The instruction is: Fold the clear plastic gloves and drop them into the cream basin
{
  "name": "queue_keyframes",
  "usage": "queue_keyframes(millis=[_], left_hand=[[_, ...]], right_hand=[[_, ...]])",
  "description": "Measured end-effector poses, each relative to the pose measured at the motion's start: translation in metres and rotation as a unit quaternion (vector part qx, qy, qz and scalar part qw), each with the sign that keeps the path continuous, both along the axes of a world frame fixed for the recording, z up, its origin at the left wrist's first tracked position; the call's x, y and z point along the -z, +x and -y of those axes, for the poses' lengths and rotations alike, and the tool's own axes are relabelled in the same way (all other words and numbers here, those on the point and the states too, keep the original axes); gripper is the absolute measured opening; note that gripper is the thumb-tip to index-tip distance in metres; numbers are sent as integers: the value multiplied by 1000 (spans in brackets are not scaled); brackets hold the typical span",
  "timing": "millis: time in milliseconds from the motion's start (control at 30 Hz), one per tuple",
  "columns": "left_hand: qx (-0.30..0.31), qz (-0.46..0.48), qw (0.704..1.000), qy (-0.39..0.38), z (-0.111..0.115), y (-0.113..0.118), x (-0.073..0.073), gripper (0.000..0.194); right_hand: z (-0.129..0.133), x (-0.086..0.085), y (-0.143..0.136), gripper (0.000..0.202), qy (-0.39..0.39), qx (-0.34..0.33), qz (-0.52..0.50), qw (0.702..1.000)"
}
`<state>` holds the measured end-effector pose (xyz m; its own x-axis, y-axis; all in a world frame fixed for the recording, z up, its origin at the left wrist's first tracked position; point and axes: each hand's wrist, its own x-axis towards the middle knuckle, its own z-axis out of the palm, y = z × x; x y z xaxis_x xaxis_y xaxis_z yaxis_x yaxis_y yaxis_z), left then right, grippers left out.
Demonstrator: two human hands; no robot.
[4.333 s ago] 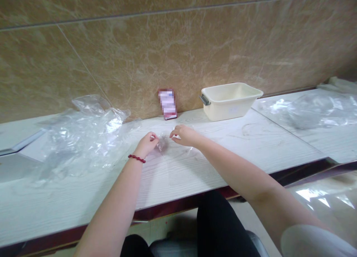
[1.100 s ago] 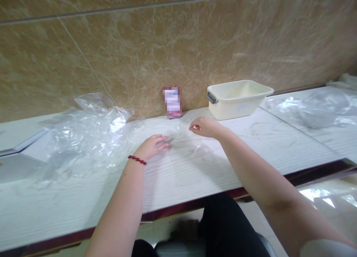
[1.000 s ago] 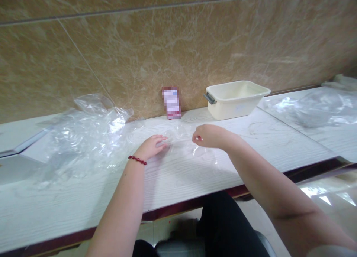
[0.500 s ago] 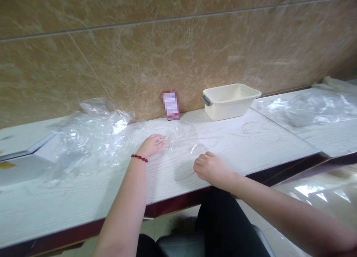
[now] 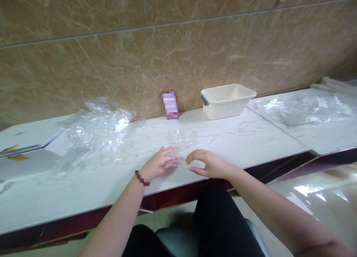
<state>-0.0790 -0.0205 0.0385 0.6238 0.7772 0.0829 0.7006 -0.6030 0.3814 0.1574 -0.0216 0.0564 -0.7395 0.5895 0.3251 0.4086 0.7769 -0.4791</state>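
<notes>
A thin sheet of clear plastic [image 5: 180, 161] spans the gap between my hands near the table's front edge. Its left end lies between the fingers of my left hand [image 5: 161, 161], which is closed on it. Thumb and fingers of my right hand [image 5: 205, 163] are apart at the sheet's right end; whether they touch it I cannot tell. Just beyond my hands, a clear plastic piece with rounded lobes [image 5: 182, 137] lies flat on the white wood-grain table [image 5: 234, 138].
Crumpled clear plastic [image 5: 103, 134] and a white box [image 5: 30, 166] are at the left. Against the wall are a propped phone-like object [image 5: 170, 105] and a cream tub [image 5: 225, 103]. More clear plastic [image 5: 309, 106] lies at the far right.
My left hand has moved right and nearer to me, with plastic between its fingers. My right hand has opened its fingers and turned toward the left one. The plastic between them is now raised.
</notes>
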Motion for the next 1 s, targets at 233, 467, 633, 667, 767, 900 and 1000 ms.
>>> queue_keyframes(millis=[233,467,633,667,767,900,1000], left_hand=[[4,103,995,-17,-5,-1,1,30],[-79,134,986,-57,-12,3,-6,33],[-143,182,968,-101,-33,8,-5,34],[-156,195,962,-109,-38,9,-5,34],[-217,225,943,-115,-51,15,-2,35],[-325,245,908,-103,-67,21,5,31],[-362,254,892,-96,-78,22,11,31]], right_hand=[[-20,16,54,82,-55,-51,46,996],[-19,28,28,37,-50,51,18,997],[-39,23,2,22,-15,178,-18,984],[-45,22,-2,22,-12,205,-11,979],[-63,21,-11,24,-48,279,25,959],[-86,21,-16,29,-122,351,60,926],[-99,21,-18,23,-128,377,59,915]])
